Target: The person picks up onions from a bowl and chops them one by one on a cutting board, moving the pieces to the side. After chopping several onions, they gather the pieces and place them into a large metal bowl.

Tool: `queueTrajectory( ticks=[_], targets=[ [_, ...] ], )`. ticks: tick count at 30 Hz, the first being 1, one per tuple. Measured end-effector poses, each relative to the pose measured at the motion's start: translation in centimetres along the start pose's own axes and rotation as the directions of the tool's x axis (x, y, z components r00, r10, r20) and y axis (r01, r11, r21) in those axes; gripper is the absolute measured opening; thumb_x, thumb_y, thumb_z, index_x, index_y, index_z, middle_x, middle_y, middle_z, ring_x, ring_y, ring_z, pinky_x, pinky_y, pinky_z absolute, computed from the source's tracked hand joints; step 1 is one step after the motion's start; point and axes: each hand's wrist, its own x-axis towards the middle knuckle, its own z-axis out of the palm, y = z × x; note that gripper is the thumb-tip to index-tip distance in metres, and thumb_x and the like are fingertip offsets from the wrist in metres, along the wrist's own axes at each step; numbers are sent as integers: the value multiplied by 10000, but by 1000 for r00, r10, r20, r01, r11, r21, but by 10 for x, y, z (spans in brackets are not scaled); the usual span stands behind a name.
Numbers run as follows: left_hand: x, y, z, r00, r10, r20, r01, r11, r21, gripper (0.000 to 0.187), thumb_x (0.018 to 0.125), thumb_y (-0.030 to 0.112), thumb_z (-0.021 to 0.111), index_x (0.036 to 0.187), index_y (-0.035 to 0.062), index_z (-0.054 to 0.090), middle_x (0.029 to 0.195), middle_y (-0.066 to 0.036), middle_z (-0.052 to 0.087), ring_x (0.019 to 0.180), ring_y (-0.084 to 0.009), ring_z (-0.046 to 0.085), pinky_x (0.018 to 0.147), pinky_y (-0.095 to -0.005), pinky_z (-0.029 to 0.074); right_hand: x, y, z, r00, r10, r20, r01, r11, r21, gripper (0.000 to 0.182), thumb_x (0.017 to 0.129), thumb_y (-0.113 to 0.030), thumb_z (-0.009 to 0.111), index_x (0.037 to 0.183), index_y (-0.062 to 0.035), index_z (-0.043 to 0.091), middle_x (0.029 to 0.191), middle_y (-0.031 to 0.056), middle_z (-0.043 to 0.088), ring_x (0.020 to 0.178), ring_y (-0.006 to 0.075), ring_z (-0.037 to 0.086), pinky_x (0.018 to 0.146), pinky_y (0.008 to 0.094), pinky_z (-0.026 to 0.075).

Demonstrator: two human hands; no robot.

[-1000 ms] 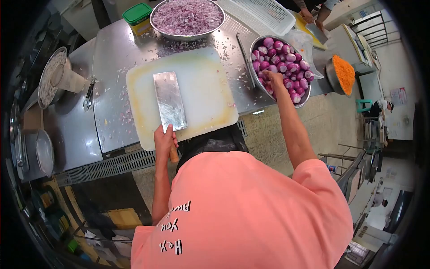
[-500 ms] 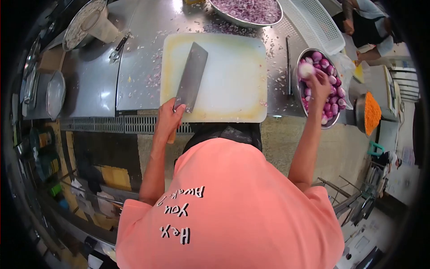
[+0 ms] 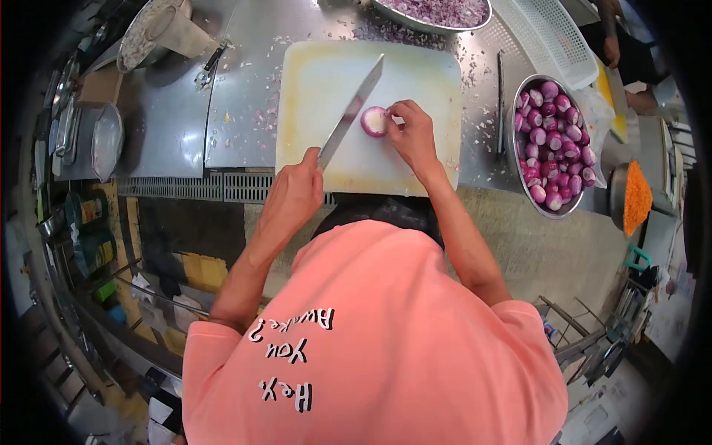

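Observation:
My left hand (image 3: 299, 184) is wrapped round the handle of a cleaver (image 3: 352, 111), its blade tilted on edge over the white cutting board (image 3: 315, 81). On the board, just right of the blade, is a red onion (image 3: 374, 122) with a pale cut face turned up. The fingers of my right hand (image 3: 412, 133) pinch the onion's right side. To the right, a steel bowl (image 3: 509, 141) holds many peeled red onions (image 3: 552, 141).
A bowl of chopped onion (image 3: 437, 11) stands behind the board, with bits scattered on the steel table (image 3: 245, 96). A white perforated basket (image 3: 552, 44) and a bowl of orange shreds (image 3: 636, 200) are at the right. Another person's hand (image 3: 612, 52) shows at the far right.
My right hand has brought an onion from the bowl onto the board. My left hand has raised the cleaver from lying flat to standing on edge. The view has shifted slightly.

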Motion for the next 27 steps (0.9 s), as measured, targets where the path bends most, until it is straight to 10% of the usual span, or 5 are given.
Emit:
queueTrajectory(
  ticks=[6, 17, 22, 27],
  targets=[
    [-19, 5, -3, 982, 112, 152, -125, 989, 75, 255, 898, 28, 557, 1133, -43, 485, 677, -262, 595, 669, -482, 595, 580, -531, 445, -3, 5, 8, 987, -160, -17, 149, 946, -289, 79, 798, 1, 636, 873, 18, 658, 913, 136, 648, 754, 303, 650, 622, 365, 545],
    [75, -9, 81, 937, 332, -105, -330, 943, 36, 190, 855, -11, 521, 1037, -52, 486, 636, -276, 563, 657, -488, 586, 611, -561, 448, -5, 5, 4, 987, -157, 16, 158, 978, -135, 186, 745, 15, 692, 930, 11, 669, 989, 153, 642, 781, 323, 664, 741, 373, 550],
    [60, -15, 50, 983, 174, -50, -171, 983, 62, 168, 881, 18, 528, 1035, -43, 505, 679, -273, 593, 686, -462, 611, 630, -540, 462, -23, -14, 12, 981, -137, 140, 131, 990, 45, 315, 723, -3, 729, 1030, -9, 661, 1136, 151, 608, 848, 317, 661, 777, 365, 550],
    [33, -7, 30, 994, 13, 107, -6, 998, -66, 203, 888, 48, 565, 1054, -47, 496, 685, -252, 603, 699, -459, 617, 651, -531, 454, -40, -24, 20, 957, -141, 254, 195, 960, -202, 343, 721, -69, 749, 1048, -28, 651, 1130, 140, 610, 966, 341, 591, 836, 417, 522]
  ],
)
